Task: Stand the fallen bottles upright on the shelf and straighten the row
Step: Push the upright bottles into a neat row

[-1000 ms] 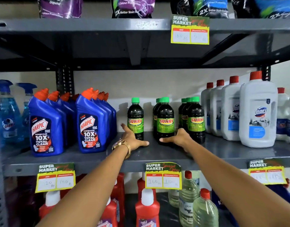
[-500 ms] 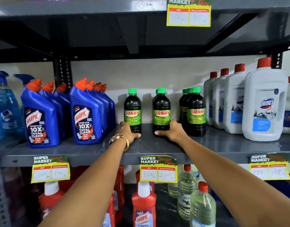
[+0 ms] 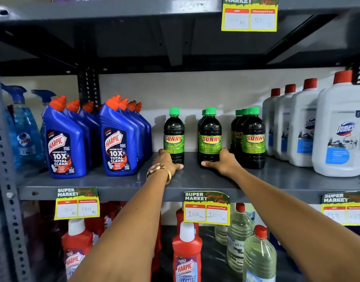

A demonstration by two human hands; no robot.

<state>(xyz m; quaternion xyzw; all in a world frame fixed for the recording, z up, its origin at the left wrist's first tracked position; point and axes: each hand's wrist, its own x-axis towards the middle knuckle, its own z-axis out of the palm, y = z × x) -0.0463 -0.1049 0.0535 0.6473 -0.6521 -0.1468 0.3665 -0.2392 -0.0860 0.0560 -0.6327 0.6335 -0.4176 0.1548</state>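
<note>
While gripping upright dark green-capped plastic bottles (image 3: 174, 137) on the grey metal shelf (image 3: 114, 185), both hands, left (image 3: 166, 161) and right (image 3: 226, 162), are wrapping separate bases

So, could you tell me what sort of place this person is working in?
Most likely a supermarket's cleaning-products aisle. The grey metal shelf carries "Super Market" price tags with MRP and discounted prices, and identical products stand in rows: Harpic bottles, Sunny bottles and Domex bottles.
</note>
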